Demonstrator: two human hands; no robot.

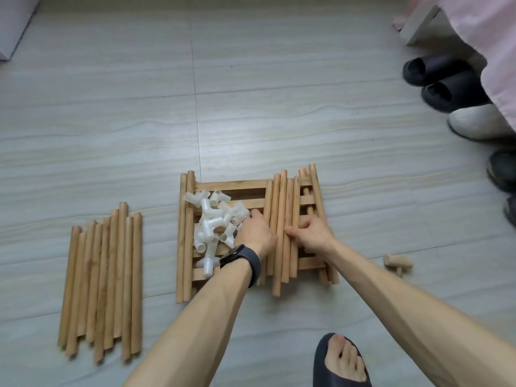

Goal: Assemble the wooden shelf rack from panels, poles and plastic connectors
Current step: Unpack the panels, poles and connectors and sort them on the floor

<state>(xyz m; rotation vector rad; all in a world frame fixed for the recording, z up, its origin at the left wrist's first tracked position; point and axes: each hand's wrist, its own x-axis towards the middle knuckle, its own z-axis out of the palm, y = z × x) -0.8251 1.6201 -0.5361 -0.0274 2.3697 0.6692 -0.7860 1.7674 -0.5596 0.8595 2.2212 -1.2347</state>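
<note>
It looked like the sorting step: on the floor (251, 107), the poles (282, 208) lay across the stacked panels (231, 186) beside the connectors (215, 222). The right hand (315, 236) had its grip curled on them; of the left hand (255, 233) I couldn't tell. Next, they would need lifting clear evenly.

Floor (111, 121): grey wood-grain planks, seam lines running across & front-to-back. Top right: pr. of dark slippers (435, 79) is lying side by side, openings facing left. Just below, a white shoe (474, 121) is sitting partly under pink fabric (488, 29), which is hanging down from upper-right corner. More dark footwear (502, 171) is showing at right edge, cut off by frame. White furniture base (418, 26) is standing beside fabric. White box (14, 23) is sitting at top-left corner, partly out of view. Bottom centre: dark slipper (324, 364) w/ bare foot in it is resting on floor.
</note>
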